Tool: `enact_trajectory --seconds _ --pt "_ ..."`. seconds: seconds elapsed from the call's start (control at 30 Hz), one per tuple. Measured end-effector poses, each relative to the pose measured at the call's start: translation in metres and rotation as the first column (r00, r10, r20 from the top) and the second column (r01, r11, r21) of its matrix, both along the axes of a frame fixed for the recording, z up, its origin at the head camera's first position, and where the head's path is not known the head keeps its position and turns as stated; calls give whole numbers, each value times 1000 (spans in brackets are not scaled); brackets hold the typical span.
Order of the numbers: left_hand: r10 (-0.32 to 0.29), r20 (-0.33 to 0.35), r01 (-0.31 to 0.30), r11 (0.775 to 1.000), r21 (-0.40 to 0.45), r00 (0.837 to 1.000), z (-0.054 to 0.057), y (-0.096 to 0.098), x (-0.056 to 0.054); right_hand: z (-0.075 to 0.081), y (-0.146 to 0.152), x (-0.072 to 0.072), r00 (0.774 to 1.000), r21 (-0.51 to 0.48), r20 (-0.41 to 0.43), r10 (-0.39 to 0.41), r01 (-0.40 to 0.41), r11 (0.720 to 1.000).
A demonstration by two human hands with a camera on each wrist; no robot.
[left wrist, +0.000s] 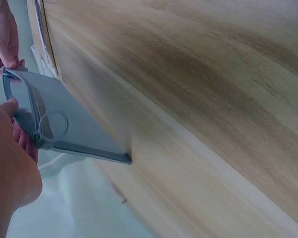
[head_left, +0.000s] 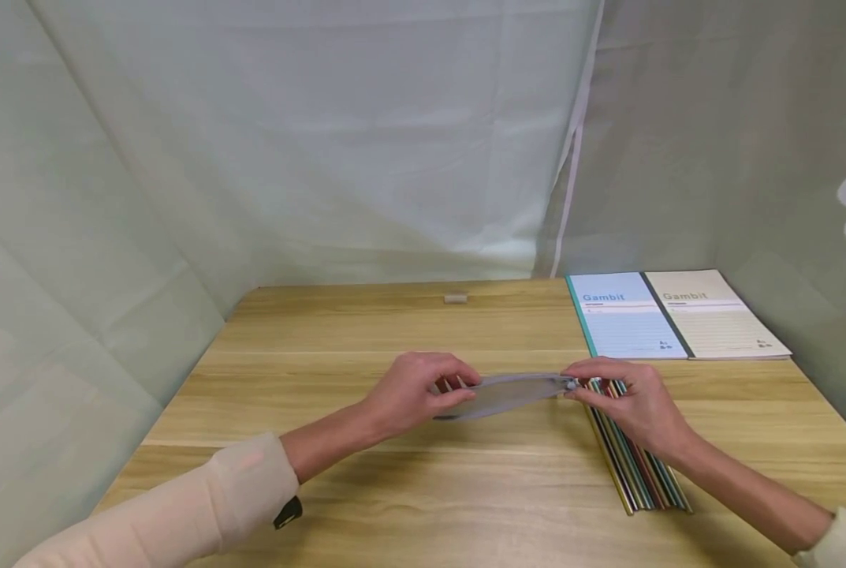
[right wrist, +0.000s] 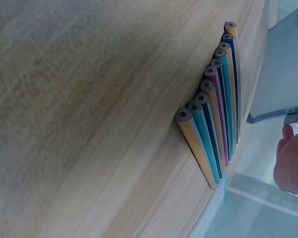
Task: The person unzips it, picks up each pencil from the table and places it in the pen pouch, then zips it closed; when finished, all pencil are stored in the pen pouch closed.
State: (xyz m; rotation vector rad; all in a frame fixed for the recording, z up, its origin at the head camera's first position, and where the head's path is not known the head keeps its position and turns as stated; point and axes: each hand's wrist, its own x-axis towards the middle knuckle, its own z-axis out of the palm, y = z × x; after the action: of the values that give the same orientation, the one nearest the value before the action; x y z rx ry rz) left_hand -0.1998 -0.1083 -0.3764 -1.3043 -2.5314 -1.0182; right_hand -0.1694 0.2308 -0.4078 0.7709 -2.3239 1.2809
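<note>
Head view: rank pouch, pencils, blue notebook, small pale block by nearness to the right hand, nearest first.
1. Pouch: pinched by the right hand, extending left.
2. Pencils: below, partly hidden by it.
3. Blue notebook: beyond it, farther back.
4. Small pale block: far back, left.

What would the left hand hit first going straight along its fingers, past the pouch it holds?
Probably the right hand, pinching the far end of the grey pouch; depth is hard to judge.
</note>
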Motion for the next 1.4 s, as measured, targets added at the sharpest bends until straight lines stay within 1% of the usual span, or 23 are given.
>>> enact_trajectory --seconds 0.13,0.23,0.37,0.5,0.67,0.8,0.97,1.07,1.13,1.2,1.33,1.4 --pt "-3 2 3 1000 10 1000 -2 2 0 -1 0 1 1000 7 9 -8 8 1000" --pt "10 16 -11 1000 16 1000 -4 3 0 -1 -1 2 1000 16 22 -17 17 1000" --pt "53 48 -54 998 18 997 -5 4 2 -2 -1 3 998 36 42 -38 37 999" --pt "104 76 -105 994 19 992 -7 4 3 -2 0 3 997 54 42 -58 55 997" --pt "156 117 -159 987 20 981 -10 2 4 -2 2 4 996 72 33 -78 75 995" --pt "199 157 -202 979 2 967 -13 0 5 -3 5 5 994 94 35 -103 100 991" --pt "252 212 -251 967 -30 944 -16 -4 7 -5 8 7 990 111 26 -136 132 985" --pt "277 244 -276 960 -36 929 -17 -5 8 -7 10 8 991 110 25 -131 128 986" --pt "289 279 -290 956 -36 916 -17 -6 10 -8 12 9 991 112 23 -128 125 986" --pt "295 331 -301 953 -33 897 -18 -7 11 -9 13 9 991 113 28 -133 129 985" --pt "307 426 -324 945 -34 851 -18 -8 16 -9 17 11 987 119 43 -155 149 982" --pt "313 453 -334 942 -34 835 -18 -8 17 -9 18 12 985 127 53 -166 158 979"
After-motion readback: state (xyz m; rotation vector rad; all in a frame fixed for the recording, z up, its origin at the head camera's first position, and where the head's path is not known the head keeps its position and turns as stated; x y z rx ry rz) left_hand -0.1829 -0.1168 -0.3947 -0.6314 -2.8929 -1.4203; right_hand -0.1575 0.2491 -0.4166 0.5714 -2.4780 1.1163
